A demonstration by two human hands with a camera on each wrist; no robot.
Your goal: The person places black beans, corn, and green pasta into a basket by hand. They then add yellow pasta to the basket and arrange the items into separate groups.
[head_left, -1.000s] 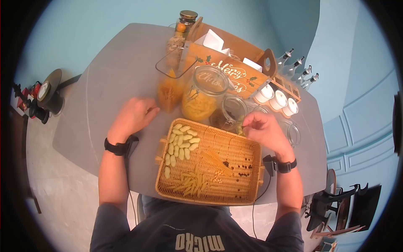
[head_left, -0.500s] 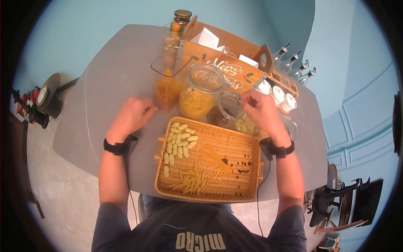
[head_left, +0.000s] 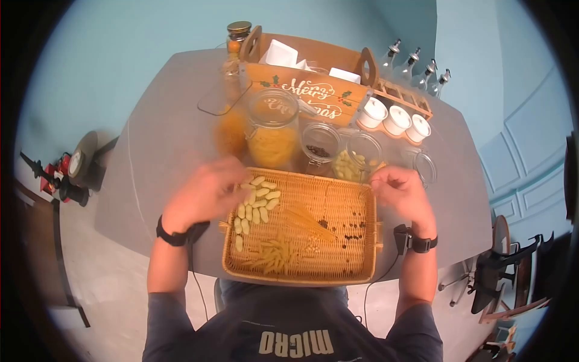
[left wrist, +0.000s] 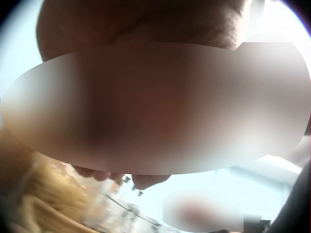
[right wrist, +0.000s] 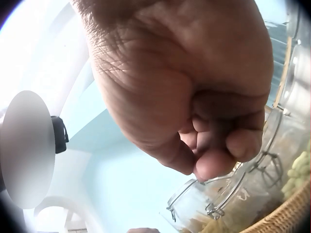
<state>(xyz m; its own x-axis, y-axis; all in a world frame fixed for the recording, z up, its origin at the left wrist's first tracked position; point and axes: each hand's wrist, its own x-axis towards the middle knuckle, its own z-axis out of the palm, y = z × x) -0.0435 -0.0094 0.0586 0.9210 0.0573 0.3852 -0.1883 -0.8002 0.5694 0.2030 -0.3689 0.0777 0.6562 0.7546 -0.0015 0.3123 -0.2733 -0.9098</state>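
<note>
In the head view my left hand (head_left: 205,196), blurred, hovers over the upper left corner of a wicker basket (head_left: 301,274), fingers loosely bent beside the peanuts (head_left: 256,211). The left wrist view is mostly blurred out; only some fingertips show. Close to the basket's upper right corner is my right hand (head_left: 403,192). Its thumb and fingertips meet in the right wrist view, with nothing visible between them. Short pasta pieces (head_left: 271,256), long thin pasta strips (head_left: 307,222), small pale kernels (head_left: 312,246) and black beans (head_left: 356,226) lie in the basket.
Behind the basket stand a large pasta jar (head_left: 272,136), a dark-bean jar (head_left: 319,145) and a peanut jar (head_left: 350,163). Farther back are a wooden crate (head_left: 301,90), white lidded pots (head_left: 398,120) and glass bottles (head_left: 416,66). A spice jar (head_left: 237,42) stands behind left.
My left hand has moved right, from the table to over the basket's corner by the peanuts. My right hand has come back from the jars toward the basket's right corner. The head view has shifted.
</note>
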